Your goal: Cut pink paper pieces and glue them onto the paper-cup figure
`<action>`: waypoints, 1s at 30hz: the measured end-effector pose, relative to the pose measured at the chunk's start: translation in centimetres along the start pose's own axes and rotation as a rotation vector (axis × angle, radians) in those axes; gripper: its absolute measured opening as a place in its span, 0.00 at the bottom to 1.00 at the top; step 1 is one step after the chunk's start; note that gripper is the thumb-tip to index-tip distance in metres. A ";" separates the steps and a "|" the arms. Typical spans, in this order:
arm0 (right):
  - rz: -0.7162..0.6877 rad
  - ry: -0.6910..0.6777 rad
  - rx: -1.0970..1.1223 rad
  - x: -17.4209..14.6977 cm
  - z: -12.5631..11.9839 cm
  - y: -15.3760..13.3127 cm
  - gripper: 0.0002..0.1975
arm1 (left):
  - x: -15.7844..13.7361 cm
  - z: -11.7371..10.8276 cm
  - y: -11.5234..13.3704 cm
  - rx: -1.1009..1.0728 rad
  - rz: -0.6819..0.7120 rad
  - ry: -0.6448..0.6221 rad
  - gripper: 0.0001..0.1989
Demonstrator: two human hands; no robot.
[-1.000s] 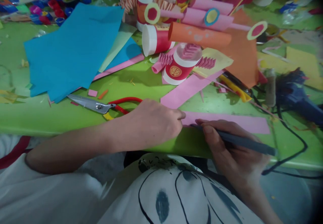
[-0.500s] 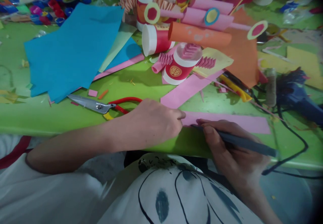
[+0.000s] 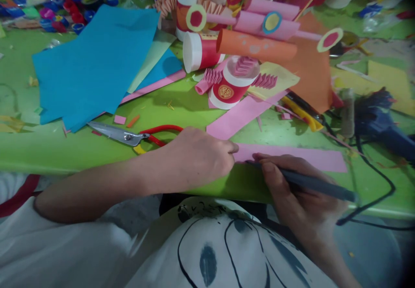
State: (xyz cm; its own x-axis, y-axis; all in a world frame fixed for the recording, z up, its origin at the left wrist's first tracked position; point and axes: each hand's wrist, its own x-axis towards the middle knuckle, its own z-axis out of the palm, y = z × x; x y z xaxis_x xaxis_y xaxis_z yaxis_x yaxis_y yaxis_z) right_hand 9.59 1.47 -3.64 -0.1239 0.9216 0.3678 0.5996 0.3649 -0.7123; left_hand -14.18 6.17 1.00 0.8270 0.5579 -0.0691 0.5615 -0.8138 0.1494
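Note:
A pink paper strip (image 3: pixel 311 156) lies flat along the near edge of the green table. My left hand (image 3: pixel 204 156) presses down on its left part with curled fingers, and the thumb side hides that end. In my right hand (image 3: pixel 301 197) a dark grey pen (image 3: pixel 317 185) is pinched between thumb and fingers, its tip at the strip's lower edge, close to my left fingertips. Red-handled scissors (image 3: pixel 129 137) lie beside my left hand, their handles partly hidden by it. Another pink paper strip (image 3: pixel 231 121) slants just beyond my hands.
Blue paper sheets (image 3: pixel 97 63) lie at the left. Ahead stand a red and white paper cup (image 3: pixel 227 91) with pleated pink pieces and an orange paper roll (image 3: pixel 256 44). At the right are a yellow-handled tool (image 3: pixel 301 113), a dark blue glue gun (image 3: pixel 385 123) and its black cord (image 3: pixel 379 171).

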 end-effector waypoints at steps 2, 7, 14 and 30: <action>-0.001 0.010 -0.003 0.0 0.0 0.0 0.04 | 0.0 -0.1 0.0 0.003 -0.002 -0.003 0.16; 0.000 0.036 -0.012 -0.1 0.1 0.1 0.04 | 0.0 0.0 0.0 -0.015 -0.002 0.025 0.15; -0.008 0.059 -0.054 -0.1 0.2 -0.2 0.05 | 0.0 0.2 0.0 -0.011 0.003 0.031 0.16; 0.018 0.125 -0.021 -0.9 -0.1 0.5 0.08 | -0.1 0.4 -0.1 0.003 0.005 0.059 0.16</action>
State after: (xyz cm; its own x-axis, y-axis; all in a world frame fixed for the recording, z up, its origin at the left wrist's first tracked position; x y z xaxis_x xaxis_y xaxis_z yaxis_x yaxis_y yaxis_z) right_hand 10.02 0.81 -4.26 -0.0137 0.9038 0.4277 0.6178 0.3440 -0.7071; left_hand -14.27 6.13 0.62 0.8268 0.5624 -0.0102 0.5575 -0.8170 0.1471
